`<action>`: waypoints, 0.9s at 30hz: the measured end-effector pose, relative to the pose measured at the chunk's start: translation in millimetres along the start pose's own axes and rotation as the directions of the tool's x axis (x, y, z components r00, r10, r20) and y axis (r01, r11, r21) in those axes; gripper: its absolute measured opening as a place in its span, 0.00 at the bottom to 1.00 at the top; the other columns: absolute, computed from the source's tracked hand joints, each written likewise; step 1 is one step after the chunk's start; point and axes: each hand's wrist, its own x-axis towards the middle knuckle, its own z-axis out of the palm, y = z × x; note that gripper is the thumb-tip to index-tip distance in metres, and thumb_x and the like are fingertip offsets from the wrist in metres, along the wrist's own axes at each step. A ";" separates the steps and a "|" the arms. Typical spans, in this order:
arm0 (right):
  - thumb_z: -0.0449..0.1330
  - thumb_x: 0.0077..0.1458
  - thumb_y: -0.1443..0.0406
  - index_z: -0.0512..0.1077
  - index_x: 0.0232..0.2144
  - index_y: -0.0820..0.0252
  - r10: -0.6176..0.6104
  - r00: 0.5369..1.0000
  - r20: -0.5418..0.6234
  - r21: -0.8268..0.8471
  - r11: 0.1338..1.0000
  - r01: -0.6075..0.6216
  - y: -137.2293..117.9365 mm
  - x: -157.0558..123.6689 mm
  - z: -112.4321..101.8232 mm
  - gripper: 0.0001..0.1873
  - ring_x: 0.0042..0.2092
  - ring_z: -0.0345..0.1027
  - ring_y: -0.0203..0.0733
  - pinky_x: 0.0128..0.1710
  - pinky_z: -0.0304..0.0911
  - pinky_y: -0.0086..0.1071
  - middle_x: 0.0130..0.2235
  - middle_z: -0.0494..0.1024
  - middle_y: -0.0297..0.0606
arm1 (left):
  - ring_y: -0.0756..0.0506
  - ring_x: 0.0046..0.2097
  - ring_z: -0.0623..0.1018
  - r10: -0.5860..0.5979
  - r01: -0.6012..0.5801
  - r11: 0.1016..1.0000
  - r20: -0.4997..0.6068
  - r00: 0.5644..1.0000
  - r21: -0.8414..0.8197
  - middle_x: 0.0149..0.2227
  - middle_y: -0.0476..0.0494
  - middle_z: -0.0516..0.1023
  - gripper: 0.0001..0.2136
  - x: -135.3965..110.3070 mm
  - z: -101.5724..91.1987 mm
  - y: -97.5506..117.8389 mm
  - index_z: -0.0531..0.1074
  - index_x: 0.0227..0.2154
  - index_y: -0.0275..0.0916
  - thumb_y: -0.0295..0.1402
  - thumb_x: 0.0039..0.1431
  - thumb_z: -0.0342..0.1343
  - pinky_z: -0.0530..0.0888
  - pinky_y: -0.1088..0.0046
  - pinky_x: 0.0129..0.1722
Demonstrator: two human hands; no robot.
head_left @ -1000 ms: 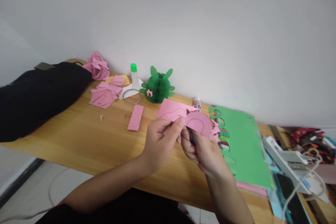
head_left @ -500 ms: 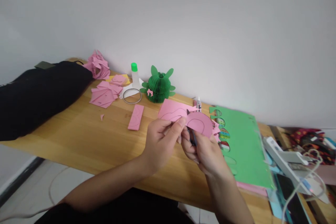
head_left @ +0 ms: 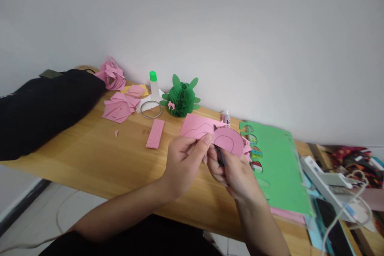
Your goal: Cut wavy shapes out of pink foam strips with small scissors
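My left hand (head_left: 187, 162) pinches a pink paper sheet (head_left: 198, 124) between thumb and fingers, above the front half of the table. Curved lines are drawn on the sheet, and its right part is a rounded shape with an inner curve. My right hand (head_left: 235, 172) is closed around dark-handled scissors (head_left: 220, 156), just under that rounded part. The scissor blades are mostly hidden by the paper and my fingers. Behind the sheet stands a green honeycomb paper figure (head_left: 182, 100) with leaf-like pieces and a small pink cutout on its side.
Pink paper scraps (head_left: 120, 107), a glue stick (head_left: 154, 84), a ring (head_left: 151, 109) and a folded pink strip (head_left: 155, 134) lie on the left. A black bag (head_left: 54, 108) is farther left. On the right are a green sheet (head_left: 279, 164), a power strip (head_left: 325, 186) and a phone (head_left: 334, 224).
Almost nothing differs. Both hands keep their hold, and the pink sheet is in nearly the same place.
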 end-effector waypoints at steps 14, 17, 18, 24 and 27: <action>0.52 0.63 0.57 0.63 0.24 0.58 -0.012 1.000 0.014 0.033 0.999 0.012 -0.6 0.6 0.9 0.18 0.16 0.34 0.27 0.13 0.35 0.22 0.16 0.52 0.22 | 0.52 0.20 0.68 -0.002 0.002 1.000 0.003 1.000 -0.006 0.15 0.50 0.69 0.19 -0.7 -0.1 -1.2 0.71 0.15 0.38 0.36 0.60 0.55 0.67 0.75 0.22; 0.52 0.63 0.57 0.63 0.23 0.58 -0.017 1.000 0.014 0.036 0.999 0.017 -0.1 0.7 1.3 0.18 0.16 0.34 0.27 0.14 0.35 0.22 0.16 0.52 0.22 | 0.52 0.20 0.68 0.005 -0.005 1.000 0.000 1.000 -0.013 0.15 0.50 0.69 0.19 -1.4 0.2 -2.3 0.71 0.15 0.37 0.37 0.61 0.55 0.67 0.76 0.21; 0.52 0.63 0.57 0.63 0.23 0.58 -0.018 1.000 0.006 0.034 0.999 0.018 -0.1 0.6 1.6 0.18 0.17 0.34 0.27 0.14 0.35 0.21 0.16 0.52 0.22 | 0.52 0.20 0.69 0.013 -0.013 1.000 -0.003 1.000 -0.018 0.15 0.50 0.69 0.19 -1.6 0.3 -2.8 0.71 0.14 0.37 0.37 0.61 0.55 0.67 0.76 0.21; 0.54 0.60 0.56 0.63 0.22 0.59 0.002 0.999 -0.038 0.031 1.000 -0.001 -1.7 -0.4 3.8 0.18 0.17 0.34 0.26 0.14 0.34 0.22 0.16 0.53 0.22 | 0.52 0.20 0.70 0.025 -0.025 0.998 0.009 1.000 -0.055 0.15 0.50 0.70 0.20 -0.4 0.4 -3.8 0.71 0.14 0.37 0.38 0.61 0.56 0.68 0.75 0.22; 0.55 0.60 0.56 0.64 0.22 0.59 0.001 0.999 -0.036 0.029 1.000 0.000 -2.0 -1.3 3.7 0.18 0.16 0.34 0.26 0.14 0.35 0.22 0.16 0.53 0.22 | 0.51 0.20 0.71 0.025 -0.024 0.995 0.010 1.000 -0.096 0.15 0.50 0.71 0.20 0.4 0.7 -3.6 0.71 0.13 0.38 0.38 0.60 0.57 0.69 0.74 0.22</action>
